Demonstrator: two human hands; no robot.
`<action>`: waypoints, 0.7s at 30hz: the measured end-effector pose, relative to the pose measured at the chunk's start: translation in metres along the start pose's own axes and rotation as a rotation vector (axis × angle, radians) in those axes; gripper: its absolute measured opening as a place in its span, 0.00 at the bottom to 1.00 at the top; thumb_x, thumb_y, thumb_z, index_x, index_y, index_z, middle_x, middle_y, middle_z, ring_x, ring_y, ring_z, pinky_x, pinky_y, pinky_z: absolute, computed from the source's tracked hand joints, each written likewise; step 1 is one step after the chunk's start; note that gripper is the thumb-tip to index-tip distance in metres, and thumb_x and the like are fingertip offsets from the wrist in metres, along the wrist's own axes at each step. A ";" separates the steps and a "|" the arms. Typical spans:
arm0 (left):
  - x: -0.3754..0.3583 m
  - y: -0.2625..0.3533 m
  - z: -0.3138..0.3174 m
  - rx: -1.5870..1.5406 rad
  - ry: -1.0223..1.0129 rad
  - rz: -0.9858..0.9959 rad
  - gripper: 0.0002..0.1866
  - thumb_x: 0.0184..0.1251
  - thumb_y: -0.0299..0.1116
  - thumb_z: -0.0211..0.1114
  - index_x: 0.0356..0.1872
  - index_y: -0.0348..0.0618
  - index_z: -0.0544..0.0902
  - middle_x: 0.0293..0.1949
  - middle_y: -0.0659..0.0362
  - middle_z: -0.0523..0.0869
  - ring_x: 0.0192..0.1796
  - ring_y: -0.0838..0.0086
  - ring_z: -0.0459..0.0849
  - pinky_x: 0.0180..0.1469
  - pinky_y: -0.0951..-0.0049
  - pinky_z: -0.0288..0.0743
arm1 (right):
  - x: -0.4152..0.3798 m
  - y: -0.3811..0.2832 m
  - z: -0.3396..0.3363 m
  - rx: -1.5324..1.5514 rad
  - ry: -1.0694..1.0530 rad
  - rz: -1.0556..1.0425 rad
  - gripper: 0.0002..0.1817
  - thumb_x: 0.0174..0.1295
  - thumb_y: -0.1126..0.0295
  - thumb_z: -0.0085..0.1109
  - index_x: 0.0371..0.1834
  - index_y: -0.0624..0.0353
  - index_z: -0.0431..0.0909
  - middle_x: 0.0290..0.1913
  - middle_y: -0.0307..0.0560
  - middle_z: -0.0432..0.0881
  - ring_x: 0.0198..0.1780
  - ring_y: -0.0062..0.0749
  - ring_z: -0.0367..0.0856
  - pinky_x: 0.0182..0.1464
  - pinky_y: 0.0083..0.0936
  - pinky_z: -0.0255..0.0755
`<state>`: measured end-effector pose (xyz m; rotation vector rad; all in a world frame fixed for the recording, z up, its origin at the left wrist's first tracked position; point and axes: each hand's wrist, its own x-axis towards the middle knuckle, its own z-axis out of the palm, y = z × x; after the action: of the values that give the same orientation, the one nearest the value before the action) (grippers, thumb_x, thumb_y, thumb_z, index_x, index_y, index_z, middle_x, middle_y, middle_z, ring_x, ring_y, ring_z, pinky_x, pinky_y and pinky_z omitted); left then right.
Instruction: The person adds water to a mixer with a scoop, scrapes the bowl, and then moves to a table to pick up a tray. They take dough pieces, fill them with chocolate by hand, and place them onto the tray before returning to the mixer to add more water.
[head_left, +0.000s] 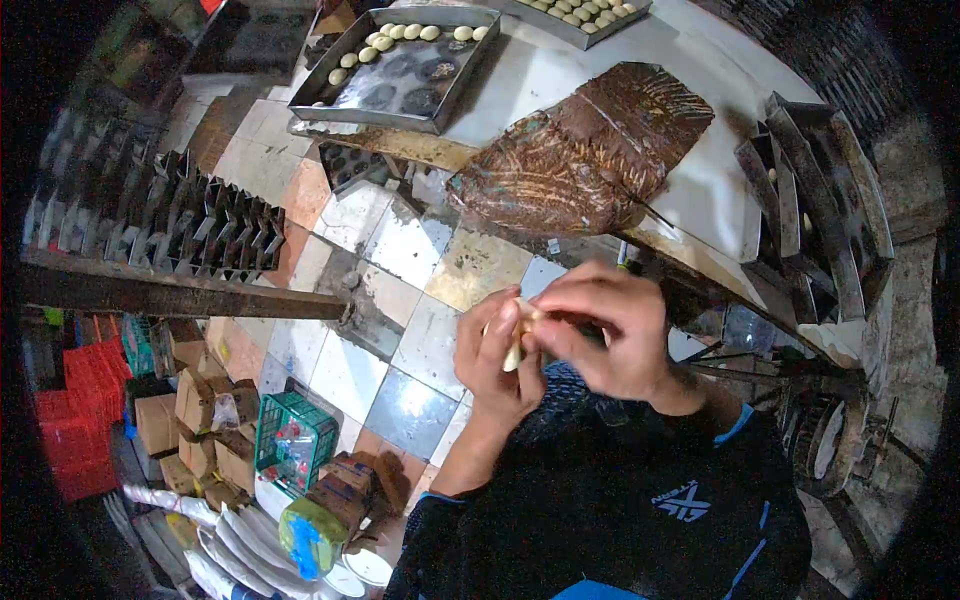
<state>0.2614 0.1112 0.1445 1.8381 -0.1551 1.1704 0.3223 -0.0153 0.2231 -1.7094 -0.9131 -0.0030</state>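
Note:
My left hand [498,352] is closed around a small pale piece of dough [513,357], held in front of my chest. The fingers of my right hand [612,328] pinch the top edge of the same piece, slightly blurred. Both hands are above the tiled floor, just short of the table edge. Beyond them on the table lies a large brown, smeared, paste-like mass [590,150]. A thin dark tool [648,208] sticks out of its near side. What lies inside the dough, if anything, is hidden by my fingers.
A metal tray [440,112] with several pale dough balls stands at the table's left end; another tray [590,38] is behind. Empty metal pans [815,215] lean at the right. Stacked metal moulds [150,215], cartons [205,420] and a green crate [262,440] are at the left.

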 end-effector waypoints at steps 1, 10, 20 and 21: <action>0.000 0.008 0.000 0.141 -0.106 -0.070 0.22 0.61 0.30 0.61 0.57 0.40 0.72 0.43 0.46 0.78 0.41 0.61 0.79 0.43 0.68 0.74 | -0.001 -0.011 -0.004 -0.038 -0.025 -0.015 0.19 0.47 0.69 0.72 0.41 0.67 0.79 0.39 0.51 0.80 0.38 0.36 0.83 0.40 0.25 0.78; 0.016 0.039 0.098 -0.993 -0.248 -0.656 0.32 0.63 0.64 0.48 0.38 0.40 0.79 0.44 0.54 0.65 0.48 0.65 0.66 0.52 0.63 0.63 | -0.033 0.011 -0.105 -0.094 0.303 -0.031 0.15 0.44 0.72 0.75 0.34 0.63 0.82 0.35 0.47 0.81 0.32 0.30 0.81 0.34 0.22 0.74; 0.042 0.111 0.309 -0.881 -0.282 -0.250 0.37 0.53 0.48 0.71 0.57 0.42 0.61 0.44 0.53 0.64 0.45 0.69 0.69 0.38 0.70 0.80 | -0.107 0.053 -0.262 -0.335 0.470 -0.195 0.18 0.50 0.78 0.66 0.46 0.60 0.77 0.46 0.51 0.78 0.48 0.43 0.80 0.49 0.33 0.76; 0.040 0.116 0.321 -0.981 -0.357 -0.303 0.47 0.47 0.49 0.76 0.61 0.40 0.56 0.47 0.54 0.64 0.45 0.70 0.70 0.39 0.69 0.79 | -0.113 0.061 -0.273 -0.273 0.523 -0.260 0.16 0.50 0.78 0.65 0.44 0.59 0.78 0.46 0.49 0.79 0.47 0.42 0.81 0.48 0.33 0.76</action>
<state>0.4307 -0.1810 0.2086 1.1030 -0.5289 0.3956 0.3973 -0.3077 0.2211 -1.7021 -0.7504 -0.7428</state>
